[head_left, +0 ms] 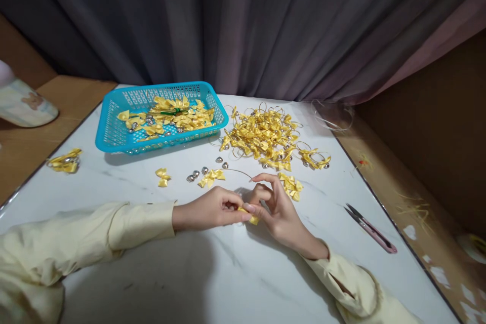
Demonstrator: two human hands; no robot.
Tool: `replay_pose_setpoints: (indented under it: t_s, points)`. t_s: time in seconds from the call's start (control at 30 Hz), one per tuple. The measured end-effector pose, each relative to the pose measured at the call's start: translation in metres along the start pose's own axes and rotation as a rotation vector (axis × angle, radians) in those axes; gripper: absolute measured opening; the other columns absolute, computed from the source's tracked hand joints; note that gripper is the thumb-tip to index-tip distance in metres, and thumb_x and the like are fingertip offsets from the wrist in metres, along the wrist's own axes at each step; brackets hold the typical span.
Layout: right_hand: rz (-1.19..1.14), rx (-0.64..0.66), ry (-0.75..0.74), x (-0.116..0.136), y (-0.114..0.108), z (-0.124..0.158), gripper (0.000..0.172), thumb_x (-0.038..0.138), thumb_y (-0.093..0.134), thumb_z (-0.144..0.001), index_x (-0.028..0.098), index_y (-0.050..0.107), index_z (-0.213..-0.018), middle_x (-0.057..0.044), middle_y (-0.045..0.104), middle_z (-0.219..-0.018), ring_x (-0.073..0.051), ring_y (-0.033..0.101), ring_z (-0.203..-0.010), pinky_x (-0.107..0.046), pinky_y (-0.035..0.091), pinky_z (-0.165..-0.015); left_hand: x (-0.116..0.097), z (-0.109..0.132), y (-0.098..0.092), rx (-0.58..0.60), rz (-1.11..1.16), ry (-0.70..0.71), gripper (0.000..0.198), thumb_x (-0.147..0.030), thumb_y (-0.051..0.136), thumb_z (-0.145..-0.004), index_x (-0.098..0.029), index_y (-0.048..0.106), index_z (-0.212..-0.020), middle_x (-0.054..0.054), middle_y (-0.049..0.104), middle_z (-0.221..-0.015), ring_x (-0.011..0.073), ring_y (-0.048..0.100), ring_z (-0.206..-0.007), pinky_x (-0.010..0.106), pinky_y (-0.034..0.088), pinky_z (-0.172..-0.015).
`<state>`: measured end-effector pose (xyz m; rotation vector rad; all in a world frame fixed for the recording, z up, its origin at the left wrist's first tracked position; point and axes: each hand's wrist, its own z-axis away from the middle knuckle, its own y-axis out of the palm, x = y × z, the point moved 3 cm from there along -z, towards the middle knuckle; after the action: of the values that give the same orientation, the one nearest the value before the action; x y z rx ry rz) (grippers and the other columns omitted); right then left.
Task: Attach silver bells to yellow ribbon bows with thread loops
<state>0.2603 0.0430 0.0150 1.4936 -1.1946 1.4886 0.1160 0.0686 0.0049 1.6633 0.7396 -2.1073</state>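
Observation:
My left hand (213,207) and my right hand (280,215) meet low over the table, both pinching one small yellow ribbon bow (254,219). Fingers cover most of this bow. A thin gold-coloured cord (239,171) arcs up by my right index finger; where it ends is hidden. Just beyond my left hand lies another yellow bow (211,177), with several small silver charms (196,173) beside it. A single bow (163,177) rests further left. Several bows (290,186) lie beyond my right hand, below a large heap of yellow bows on cord loops (266,134).
A blue plastic basket (161,148) holding bows and silver charms stands at the back left of the white table (152,268). At the left lies a bunch of bows (65,161). Thread snips (371,228) lie at the right. A grey curtain (243,25) hangs behind.

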Motion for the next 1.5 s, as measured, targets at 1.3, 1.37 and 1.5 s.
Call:
replay_pose_setpoints:
  t_s: [1.3, 1.37, 1.5]
  points:
    - [-0.153, -0.46, 0.067, -0.005, -0.08, -0.019, 0.047, 0.037, 0.063, -0.079, 0.018, 0.037, -0.045, 0.005, 0.03, -0.048, -0.01, 0.037, -0.054, -0.025, 0.033, -0.057, -0.001, 0.004, 0.003, 0.143, 0.355, -0.209, 0.025, -0.034, 0.066, -0.075, -0.009, 0.066, -0.075, -0.007, 0.042, -0.043, 0.0046, 0.034, -0.04, 0.018, 0.024, -0.04]
    - [-0.178, -0.575, -0.023, -0.001, -0.101, -0.02, 0.047, 0.035, 0.064, -0.078, 0.017, 0.037, -0.044, 0.005, 0.029, -0.046, -0.01, 0.037, -0.053, -0.025, 0.035, -0.058, 0.0, 0.003, 0.002, 0.141, 0.373, -0.209, 0.023, -0.033, 0.066, -0.075, -0.01, 0.066, -0.075, -0.007, 0.042, -0.042, 0.0044, 0.034, -0.039, 0.018, 0.024, -0.04]
    - [-0.128, -0.658, -0.055, -0.001, -0.126, -0.02, 0.049, 0.034, 0.067, -0.075, 0.017, 0.036, -0.042, 0.006, 0.026, -0.046, -0.008, 0.032, -0.05, -0.024, 0.033, -0.052, 0.002, 0.0, -0.001, 0.089, 0.445, -0.228, 0.021, -0.031, 0.067, -0.074, -0.011, 0.065, -0.071, -0.007, 0.042, -0.041, 0.0043, 0.034, -0.037, 0.019, 0.024, -0.04]
